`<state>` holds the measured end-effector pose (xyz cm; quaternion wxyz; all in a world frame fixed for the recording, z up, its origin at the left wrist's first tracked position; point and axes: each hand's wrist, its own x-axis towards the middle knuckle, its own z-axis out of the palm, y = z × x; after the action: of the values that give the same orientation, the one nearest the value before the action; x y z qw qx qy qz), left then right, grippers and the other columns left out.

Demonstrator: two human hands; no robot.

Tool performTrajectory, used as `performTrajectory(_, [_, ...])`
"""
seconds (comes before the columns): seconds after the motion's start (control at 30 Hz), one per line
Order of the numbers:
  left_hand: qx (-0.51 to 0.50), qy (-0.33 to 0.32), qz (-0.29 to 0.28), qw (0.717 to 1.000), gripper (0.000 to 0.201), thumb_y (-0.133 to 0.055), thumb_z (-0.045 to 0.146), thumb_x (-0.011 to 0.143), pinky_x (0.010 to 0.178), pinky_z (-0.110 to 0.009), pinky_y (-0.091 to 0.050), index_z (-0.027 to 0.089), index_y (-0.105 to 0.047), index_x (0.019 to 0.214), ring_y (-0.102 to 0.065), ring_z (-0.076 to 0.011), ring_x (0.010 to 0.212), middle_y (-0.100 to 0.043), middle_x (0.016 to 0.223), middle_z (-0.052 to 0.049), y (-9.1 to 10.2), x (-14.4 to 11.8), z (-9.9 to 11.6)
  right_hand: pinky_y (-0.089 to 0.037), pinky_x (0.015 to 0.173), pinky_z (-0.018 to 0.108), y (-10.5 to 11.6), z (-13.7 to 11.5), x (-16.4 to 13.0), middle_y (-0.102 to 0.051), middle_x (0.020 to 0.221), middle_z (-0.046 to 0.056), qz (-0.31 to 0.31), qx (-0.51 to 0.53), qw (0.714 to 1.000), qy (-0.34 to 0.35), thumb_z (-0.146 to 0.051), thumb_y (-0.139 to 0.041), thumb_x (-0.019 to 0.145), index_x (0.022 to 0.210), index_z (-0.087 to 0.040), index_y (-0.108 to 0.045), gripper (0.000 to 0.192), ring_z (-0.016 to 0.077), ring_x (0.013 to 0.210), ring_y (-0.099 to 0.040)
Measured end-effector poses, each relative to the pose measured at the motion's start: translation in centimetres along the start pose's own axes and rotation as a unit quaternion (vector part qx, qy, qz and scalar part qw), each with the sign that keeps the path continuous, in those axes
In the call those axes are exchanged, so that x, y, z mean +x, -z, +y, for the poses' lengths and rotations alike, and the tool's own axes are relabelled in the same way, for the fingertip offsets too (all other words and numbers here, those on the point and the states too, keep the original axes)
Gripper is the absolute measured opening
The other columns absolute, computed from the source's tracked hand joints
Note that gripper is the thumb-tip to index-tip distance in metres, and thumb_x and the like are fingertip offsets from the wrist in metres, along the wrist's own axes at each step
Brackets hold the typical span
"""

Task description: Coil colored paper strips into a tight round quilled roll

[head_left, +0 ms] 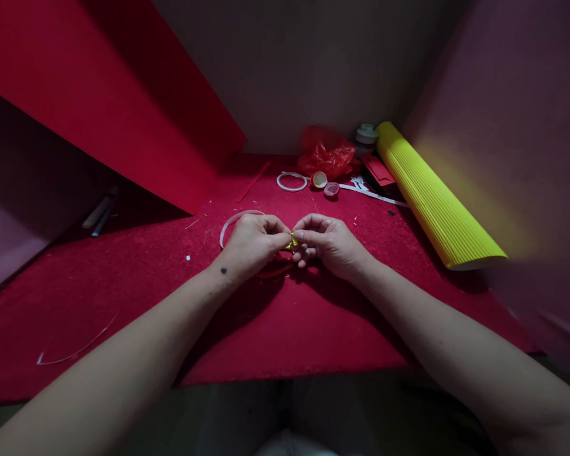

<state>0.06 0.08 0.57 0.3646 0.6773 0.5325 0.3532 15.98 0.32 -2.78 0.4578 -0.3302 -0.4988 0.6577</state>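
Over the middle of the red-covered table, my left hand [256,244] and my right hand [331,244] meet fingertip to fingertip. Between their pinched thumbs and forefingers is a small shiny yellow piece [293,241], mostly covered by the fingers; its kind I cannot make out. A pale band [228,226] curves out from behind my left hand. Under the fingers a dark red strip [276,272] shows in part, and whether it joins the yellow piece is hidden.
A rolled yellow corrugated sheet [439,206] lies at the right. Behind my hands are a red plastic bag [327,155], a white ring-shaped coil [292,189], two small round cups [331,190] and a lidded jar [367,134]. A large red board [123,95] leans at the left.
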Motion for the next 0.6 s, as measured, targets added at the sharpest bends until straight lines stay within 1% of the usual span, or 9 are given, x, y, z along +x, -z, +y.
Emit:
performTrajectory(0.17, [0.001,0.015,-0.003,1.000,0.012,-0.062,0.024,0.064,0.039,-0.018,-0.031,0.013,-0.063,0.060,-0.044,-0.0073,0.043,-0.054,0.050,0.003,-0.02,-0.01,0.05,-0.050,0.043,0.022,-0.17,-0.13,-0.06,-0.060,0.062,-0.003,0.003,-0.019,1.000,0.003,-0.023,-0.068,0.073,0.077,-0.017,-0.053,0.017,0.0111,0.048,-0.061])
performTrajectory(0.33, [0.009,0.009,-0.004,1.000,0.012,-0.062,0.024,0.065,0.039,-0.018,-0.031,0.013,-0.064,0.060,-0.044,-0.0074,0.043,-0.054,0.050,0.003,-0.05,-0.07,-0.04,-0.050,0.044,0.022,-0.20,-0.19,-0.16,-0.061,0.065,-0.003,-0.009,-0.014,1.000,0.006,-0.023,-0.066,0.075,0.079,-0.018,-0.052,0.016,0.0107,0.050,-0.061])
performTrajectory(0.6, [0.036,-0.019,-0.010,0.999,0.014,-0.061,0.025,0.066,0.040,-0.019,-0.034,0.013,-0.066,0.060,-0.047,-0.0088,0.044,-0.056,0.051,0.001,0.09,0.06,-0.29,-0.050,0.045,0.021,-0.09,-0.06,-0.03,-0.060,0.063,-0.004,-0.019,-0.009,1.000,0.000,-0.026,-0.069,0.073,0.078,-0.018,-0.052,0.019,0.0101,0.050,-0.061])
